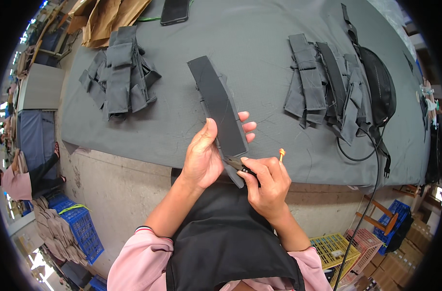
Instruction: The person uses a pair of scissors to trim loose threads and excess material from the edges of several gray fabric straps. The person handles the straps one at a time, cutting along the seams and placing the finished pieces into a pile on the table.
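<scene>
Grey strip (pixel 222 106) held in left hand (pixel 201 157), snips (pixel 235 163) gripped in right hand (pixel 268 186), we should nip without nicking the strip.

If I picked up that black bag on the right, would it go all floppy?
The black bag probably keeps some shape, because its body looks rounded. Its lower strap would likely dangle, since it trails loosely.

The person wears pink sleeves (pixel 136 264) with thin dark-and-white striped cuffs (pixel 146 229) and a black apron (pixel 226 242).
</scene>
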### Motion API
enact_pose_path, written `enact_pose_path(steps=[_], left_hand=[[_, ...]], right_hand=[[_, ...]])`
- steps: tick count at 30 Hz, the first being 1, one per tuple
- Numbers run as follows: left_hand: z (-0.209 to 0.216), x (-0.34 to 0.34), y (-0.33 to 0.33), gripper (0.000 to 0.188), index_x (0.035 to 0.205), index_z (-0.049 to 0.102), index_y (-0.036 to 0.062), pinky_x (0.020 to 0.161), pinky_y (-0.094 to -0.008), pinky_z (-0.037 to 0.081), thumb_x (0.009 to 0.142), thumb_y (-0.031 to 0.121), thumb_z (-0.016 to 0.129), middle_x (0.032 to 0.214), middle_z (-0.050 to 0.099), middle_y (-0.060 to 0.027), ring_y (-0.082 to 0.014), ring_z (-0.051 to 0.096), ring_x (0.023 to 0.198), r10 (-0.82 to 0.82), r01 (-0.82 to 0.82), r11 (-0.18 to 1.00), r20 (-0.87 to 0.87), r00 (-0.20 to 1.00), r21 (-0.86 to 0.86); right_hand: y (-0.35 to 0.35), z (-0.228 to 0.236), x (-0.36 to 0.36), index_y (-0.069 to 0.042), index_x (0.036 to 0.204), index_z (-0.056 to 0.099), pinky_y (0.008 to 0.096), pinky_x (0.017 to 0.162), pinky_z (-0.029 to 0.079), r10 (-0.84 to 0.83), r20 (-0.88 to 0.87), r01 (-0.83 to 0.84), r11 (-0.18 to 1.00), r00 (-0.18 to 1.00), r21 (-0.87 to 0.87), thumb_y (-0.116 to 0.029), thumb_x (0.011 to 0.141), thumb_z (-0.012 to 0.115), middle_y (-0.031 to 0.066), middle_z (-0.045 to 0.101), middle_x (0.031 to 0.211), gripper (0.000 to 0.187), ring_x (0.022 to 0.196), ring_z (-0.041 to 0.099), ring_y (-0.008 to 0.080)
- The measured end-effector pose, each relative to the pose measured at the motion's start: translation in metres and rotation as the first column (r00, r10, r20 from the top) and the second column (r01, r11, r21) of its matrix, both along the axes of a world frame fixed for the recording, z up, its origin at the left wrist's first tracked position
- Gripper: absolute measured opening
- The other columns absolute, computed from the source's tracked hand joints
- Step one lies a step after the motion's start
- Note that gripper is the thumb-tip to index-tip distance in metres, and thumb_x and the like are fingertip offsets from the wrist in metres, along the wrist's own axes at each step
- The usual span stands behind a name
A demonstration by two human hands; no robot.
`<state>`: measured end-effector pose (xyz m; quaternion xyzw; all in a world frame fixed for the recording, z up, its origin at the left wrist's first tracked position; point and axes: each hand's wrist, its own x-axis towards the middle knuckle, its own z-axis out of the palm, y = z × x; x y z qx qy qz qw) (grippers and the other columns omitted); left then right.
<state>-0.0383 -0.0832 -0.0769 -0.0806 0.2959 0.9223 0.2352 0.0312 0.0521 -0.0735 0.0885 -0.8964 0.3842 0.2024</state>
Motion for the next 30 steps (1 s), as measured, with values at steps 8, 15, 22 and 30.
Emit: enact_pose_path(steps=[8,15,22,30], left_hand=[[-0.004,0.001,-0.001,0.050,0.124,0.045,-0.0034,0.096,-0.0414,0.048,0.099,0.038,0.034,0.128,0.049,-0.0177,-0.0285,0.054,0.113,-0.004,0.004,1.000,-0.004,1.000,0.005],[-0.003,0.002,-0.003,0.050,0.124,0.045,-0.0037,0.095,-0.0417,0.049,0.099,0.038,0.034,0.128,0.049,-0.0179,-0.0284,0.055,0.112,-0.021,0.021,1.000,0.005,1.000,0.010],[-0.004,0.002,-0.005,0.053,0.131,0.037,-0.0064,0.100,-0.0473,0.044,0.100,0.036,0.029,0.134,0.042,-0.0226,-0.0350,0.047,0.122,-0.067,0.068,0.997,-0.042,0.997,0.023],[-0.005,0.006,-0.011,0.045,0.121,0.047,-0.0035,0.097,-0.0404,0.045,0.101,0.033,0.031,0.127,0.052,-0.0205,-0.0287,0.053,0.116,-0.126,0.124,0.991,-0.033,0.992,-0.044]], right_hand=[[-0.002,0.000,0.003,-0.007,0.095,0.065,0.0298,0.051,0.036,-0.013,0.045,0.017,0.996,0.999,-0.091,-0.006,0.069,0.073,0.0021,0.058,0.075,0.027,0.057,0.051,0.0176],[-0.004,-0.005,0.004,-0.007,0.093,0.065,0.0290,0.050,0.033,-0.026,-0.057,0.028,0.999,0.998,0.028,-0.005,0.070,0.072,0.0010,0.059,0.075,0.024,0.058,0.052,0.0157],[0.004,-0.001,0.000,-0.005,0.091,0.065,0.0297,0.051,0.038,-0.011,0.019,0.013,0.993,1.000,-0.116,-0.001,0.070,0.072,0.0046,0.058,0.074,0.023,0.058,0.053,0.0184],[0.022,0.003,-0.016,-0.004,0.096,0.064,0.0247,0.049,0.044,-0.108,0.093,0.127,0.966,0.990,-0.223,0.000,0.073,0.071,0.0064,0.053,0.083,0.024,0.063,0.051,0.0145]])
